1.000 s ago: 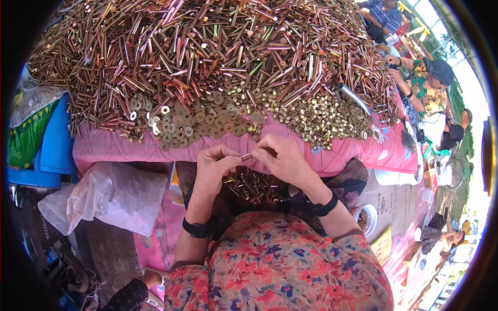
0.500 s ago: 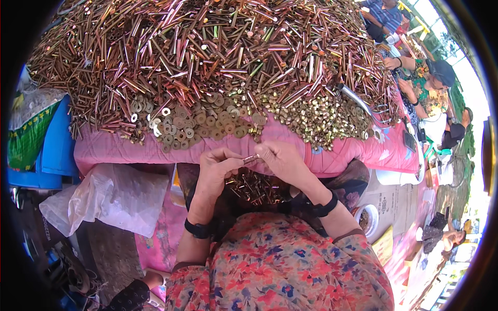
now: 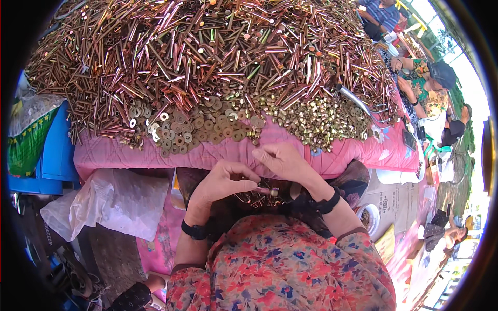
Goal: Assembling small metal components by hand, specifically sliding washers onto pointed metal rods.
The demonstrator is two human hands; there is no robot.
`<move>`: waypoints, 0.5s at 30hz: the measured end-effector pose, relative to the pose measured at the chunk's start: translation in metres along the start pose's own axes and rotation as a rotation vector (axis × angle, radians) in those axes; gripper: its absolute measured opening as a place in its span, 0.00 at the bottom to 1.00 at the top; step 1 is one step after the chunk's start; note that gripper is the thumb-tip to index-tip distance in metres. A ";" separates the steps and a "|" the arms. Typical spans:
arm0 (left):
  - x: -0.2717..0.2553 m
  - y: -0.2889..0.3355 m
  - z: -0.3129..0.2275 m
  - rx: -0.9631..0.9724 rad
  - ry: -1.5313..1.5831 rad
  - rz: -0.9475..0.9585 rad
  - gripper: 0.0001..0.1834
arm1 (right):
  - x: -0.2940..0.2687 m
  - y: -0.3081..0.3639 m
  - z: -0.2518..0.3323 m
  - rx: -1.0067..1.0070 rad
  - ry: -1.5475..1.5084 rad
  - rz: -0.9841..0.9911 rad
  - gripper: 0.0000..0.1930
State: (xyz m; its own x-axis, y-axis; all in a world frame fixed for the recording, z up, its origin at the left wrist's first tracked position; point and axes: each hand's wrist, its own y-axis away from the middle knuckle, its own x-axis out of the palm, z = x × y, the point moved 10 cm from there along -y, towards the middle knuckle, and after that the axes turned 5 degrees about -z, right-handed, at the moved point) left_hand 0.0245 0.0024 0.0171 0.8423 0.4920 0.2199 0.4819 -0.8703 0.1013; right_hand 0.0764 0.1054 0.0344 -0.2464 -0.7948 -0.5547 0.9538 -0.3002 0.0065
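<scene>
My left hand point(image 3: 228, 181) hovers over my lap, thumb and fingers apart. Just beyond its fingertips is a small blurred metal bolt-like piece point(image 3: 270, 192), clear of the fingers, above a heap of similar metal pieces point(image 3: 251, 199) in my lap. My right hand point(image 3: 284, 163) is by the edge of the pink quilted cloth point(image 3: 207, 155), its thumb stretched out and most fingertips hidden; nothing shows in it. Ahead lie flat round washers point(image 3: 207, 124) and, to their right, small brassy nuts point(image 3: 316, 122). Behind them rises a large pile of coppery metal tubes point(image 3: 207, 57).
A metal hand rake point(image 3: 358, 101) lies at the right of the pile, near a dark phone point(image 3: 409, 140). A clear plastic bag point(image 3: 111, 205) hangs at left beside a blue container point(image 3: 54, 150). White buckets point(image 3: 397, 177) stand at right. Other people point(image 3: 436, 85) sit along the right side.
The metal piece both hands were pinching has left my left fingers and is lower, over my lap. My left hand has opened and moved slightly right and lower; my right hand has drawn apart from it.
</scene>
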 end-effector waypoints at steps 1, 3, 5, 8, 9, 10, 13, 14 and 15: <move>0.013 -0.003 -0.006 0.062 -0.096 0.112 0.06 | -0.001 -0.006 -0.005 -0.003 -0.001 -0.001 0.20; -0.002 -0.028 -0.021 0.120 -0.295 -0.021 0.07 | -0.041 -0.014 0.000 -0.054 0.248 -0.417 0.16; -0.014 -0.059 -0.038 0.184 -0.496 -0.153 0.07 | -0.048 -0.022 -0.010 -0.073 0.242 -0.515 0.14; -0.032 -0.104 -0.048 0.295 -0.656 -0.438 0.07 | -0.044 -0.027 -0.037 -0.103 0.292 -0.642 0.10; -0.034 -0.116 -0.052 0.338 -0.822 -0.508 0.07 | -0.040 -0.025 -0.036 -0.131 0.345 -0.689 0.10; -0.034 -0.126 -0.055 0.380 -0.987 -0.577 0.06 | -0.038 -0.023 -0.035 -0.159 0.399 -0.736 0.09; -0.026 -0.152 -0.047 0.449 -1.159 -0.600 0.06 | -0.033 -0.024 -0.033 -0.142 0.426 -0.707 0.08; -0.018 -0.160 -0.047 0.450 -1.300 -0.587 0.07 | -0.034 -0.025 -0.035 -0.124 0.395 -0.704 0.07; -0.014 -0.165 -0.044 0.425 -1.366 -0.558 0.09 | -0.035 -0.024 -0.033 -0.138 0.392 -0.703 0.07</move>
State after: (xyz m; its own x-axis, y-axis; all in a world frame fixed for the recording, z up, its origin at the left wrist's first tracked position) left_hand -0.0770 0.1383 0.0396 -0.0066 0.5932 -0.8050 0.6326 -0.6210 -0.4628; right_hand 0.0682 0.1582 0.0262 -0.7419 -0.1945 -0.6417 0.6173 -0.5719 -0.5403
